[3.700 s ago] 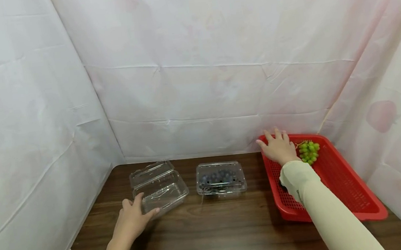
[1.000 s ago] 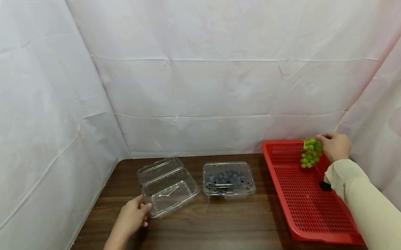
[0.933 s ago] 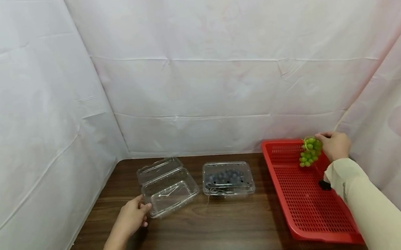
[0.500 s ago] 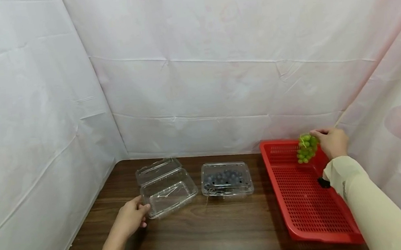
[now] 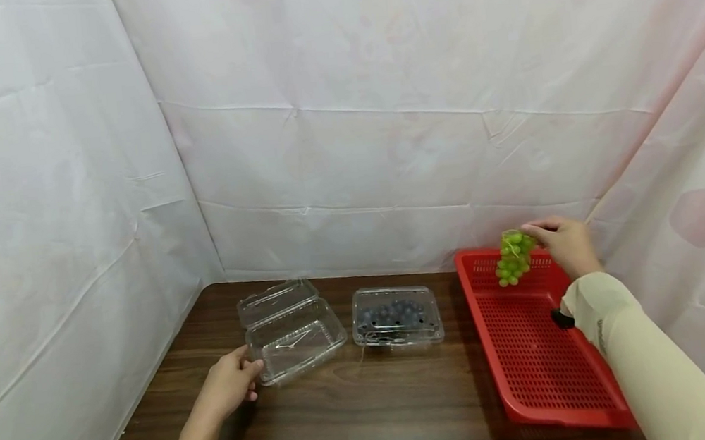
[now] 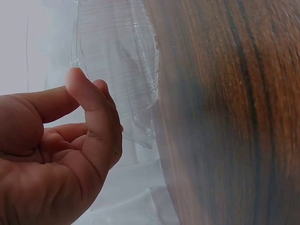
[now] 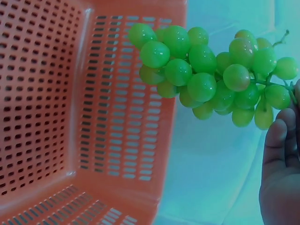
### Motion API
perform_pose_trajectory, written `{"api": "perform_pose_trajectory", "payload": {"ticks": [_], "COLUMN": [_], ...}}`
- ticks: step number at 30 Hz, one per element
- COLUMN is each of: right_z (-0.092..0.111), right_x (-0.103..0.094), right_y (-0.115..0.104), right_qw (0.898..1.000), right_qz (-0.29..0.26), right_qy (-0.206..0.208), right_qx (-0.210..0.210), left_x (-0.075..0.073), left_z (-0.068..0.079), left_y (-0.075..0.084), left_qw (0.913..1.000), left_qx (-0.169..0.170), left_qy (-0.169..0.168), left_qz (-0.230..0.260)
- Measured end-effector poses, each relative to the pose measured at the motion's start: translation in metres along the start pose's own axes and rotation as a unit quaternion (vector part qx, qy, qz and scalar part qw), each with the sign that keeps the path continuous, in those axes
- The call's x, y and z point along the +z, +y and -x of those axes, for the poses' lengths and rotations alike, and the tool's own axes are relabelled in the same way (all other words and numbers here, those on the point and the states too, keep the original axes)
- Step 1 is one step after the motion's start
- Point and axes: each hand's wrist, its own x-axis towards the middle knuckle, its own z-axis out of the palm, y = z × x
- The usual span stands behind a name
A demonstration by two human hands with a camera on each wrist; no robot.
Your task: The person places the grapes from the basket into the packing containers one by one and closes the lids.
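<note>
1. Green grape bunch (image 5: 512, 258), all shiny round berries, is up off the bottom of the red plastic mesh basket (image 5: 536, 344) and dangling just left of and below the right hand (image 5: 562, 246).
2. That right hand is pinching it at the top, berries hanging free.
3. Versus half a second ago, the right hand has moved left, toward the other hand, and the grapes came along. A few seconds back they lay in the basket, with that hand spread at its far corner.
4. My read: the pick-up is done and the carrying has started, so it probably all hangs on that pinch.
5. Left hand (image 5: 228, 381) is basically parked since then: fingers curled, thumb right at the nearest corner of the open clear plastic hinged container (image 5: 300, 338). Can't tell if it's actually gripping or just touching.
6. Between the hands, the closed clear plastic box (image 5: 427, 337) with dark round fruit (image 5: 399, 309) inside hasn't budged.
</note>
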Motion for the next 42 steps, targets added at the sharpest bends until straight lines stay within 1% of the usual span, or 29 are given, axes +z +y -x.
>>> {"api": "perform_pose_trajectory", "payload": {"ticks": [3, 11, 15, 19, 22, 26, 30, 35, 37, 42], "right_z": [0.000, 0.000, -0.002, -0.002, -0.001, -0.001, -0.001, -0.002, -0.002, 0.003], "right_x": [0.003, 0.015, 0.024, 0.036, 0.046, 0.064, 0.083, 0.105, 0.115, 0.141], "right_y": [-0.011, -0.045, -0.062, -0.080, -0.094, -0.111, -0.125, -0.142, -0.150, -0.175], "right_qw": [1.000, 0.997, 0.995, 0.990, 0.985, 0.978, 0.972, 0.968, 0.966, 0.957], "right_qz": [-0.010, -0.042, -0.064, -0.095, -0.127, -0.150, -0.158, -0.158, -0.155, -0.157], "right_qy": [-0.007, -0.031, -0.043, -0.062, -0.080, -0.106, -0.131, -0.149, -0.157, -0.191], "right_qx": [-0.007, -0.048, -0.067, -0.086, -0.090, -0.098, -0.114, -0.126, -0.133, -0.155], "left_x": [0.000, -0.002, -0.002, -0.002, -0.003, -0.003, -0.002, -0.002, -0.003, -0.006], "left_z": [0.000, -0.002, -0.001, -0.001, -0.001, -0.001, -0.001, -0.001, -0.001, 0.002], "left_y": [0.000, -0.001, -0.001, -0.002, -0.002, -0.003, -0.003, -0.001, 0.000, -0.001], "left_qw": [1.0000, 1.0000, 1.0000, 1.0000, 1.0000, 1.0000, 1.0000, 1.0000, 0.9999, 0.9999], "left_qx": [0.002, 0.002, 0.000, -0.003, -0.002, 0.000, 0.001, 0.001, 0.009, 0.011], "left_qy": [0.000, 0.002, 0.001, 0.000, 0.001, 0.003, 0.004, 0.004, 0.007, 0.002], "left_qz": [0.001, 0.001, 0.004, 0.003, 0.001, 0.002, 0.002, 0.007, 0.005, -0.003]}}
